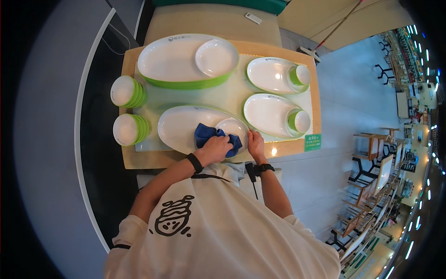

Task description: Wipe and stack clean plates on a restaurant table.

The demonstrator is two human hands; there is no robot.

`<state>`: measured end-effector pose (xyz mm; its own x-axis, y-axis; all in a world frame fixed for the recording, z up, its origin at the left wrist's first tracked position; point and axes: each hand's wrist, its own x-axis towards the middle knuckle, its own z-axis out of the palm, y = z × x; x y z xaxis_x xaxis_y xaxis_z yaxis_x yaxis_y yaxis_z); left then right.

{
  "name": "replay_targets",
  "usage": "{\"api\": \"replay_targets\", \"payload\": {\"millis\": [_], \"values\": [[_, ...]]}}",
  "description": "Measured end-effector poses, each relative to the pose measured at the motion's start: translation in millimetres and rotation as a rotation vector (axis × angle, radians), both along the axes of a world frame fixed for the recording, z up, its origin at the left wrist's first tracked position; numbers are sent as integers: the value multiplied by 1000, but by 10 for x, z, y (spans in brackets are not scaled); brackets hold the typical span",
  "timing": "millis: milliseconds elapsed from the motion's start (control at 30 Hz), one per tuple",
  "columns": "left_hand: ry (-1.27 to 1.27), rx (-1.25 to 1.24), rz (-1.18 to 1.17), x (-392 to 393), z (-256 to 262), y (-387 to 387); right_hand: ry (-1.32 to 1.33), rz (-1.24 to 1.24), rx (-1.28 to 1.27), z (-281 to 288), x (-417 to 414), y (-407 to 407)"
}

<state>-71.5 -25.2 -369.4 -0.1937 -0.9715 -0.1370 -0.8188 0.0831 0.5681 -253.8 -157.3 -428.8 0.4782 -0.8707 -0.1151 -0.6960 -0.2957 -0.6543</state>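
Observation:
My left hand (215, 149) grips a bunched dark blue cloth (205, 134) and presses it onto a white oval plate (181, 127) with a green rim. The cloth lies partly over the plate's round section (232, 126) and hides some of it. At the plate's right end, my right hand (256, 142) holds the rim between thumb and fingers. The plate rests near the table's front edge. Just beyond it sits a stack of larger white and green oval plates (170, 59). To the right are two smaller oval plates (263, 75), (263, 111), each bearing a small cup (302, 75), (301, 121).
Two stacks of green-and-white bowls (122, 91), (126, 129) lie sideways at the left edge of the wood-bordered table (150, 160). A green sign (313, 142) with writing sits at the right corner. Behind are a bench (209, 24) and a broom (313, 52); chairs (369, 150) stand right.

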Motion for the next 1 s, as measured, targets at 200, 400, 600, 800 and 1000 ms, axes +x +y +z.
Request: {"api": "replay_targets", "payload": {"millis": [200,400,600,800,1000], "values": [[-258,3,5,201,131,73,3,-48,-3,-60,-17,51],[-305,-31,235,342,56,-129,-90,-97,281,-55,-38,-2],[-233,-30,187,33,-80,-502,-351,-315,811,-65,-89,-36],[-143,10,-84,-265,-54,-463,-376,-421,905,-159,-114,-52],[-100,92,-201,41,63,-101,-397,-277,929,-137,-94,-121]]}}
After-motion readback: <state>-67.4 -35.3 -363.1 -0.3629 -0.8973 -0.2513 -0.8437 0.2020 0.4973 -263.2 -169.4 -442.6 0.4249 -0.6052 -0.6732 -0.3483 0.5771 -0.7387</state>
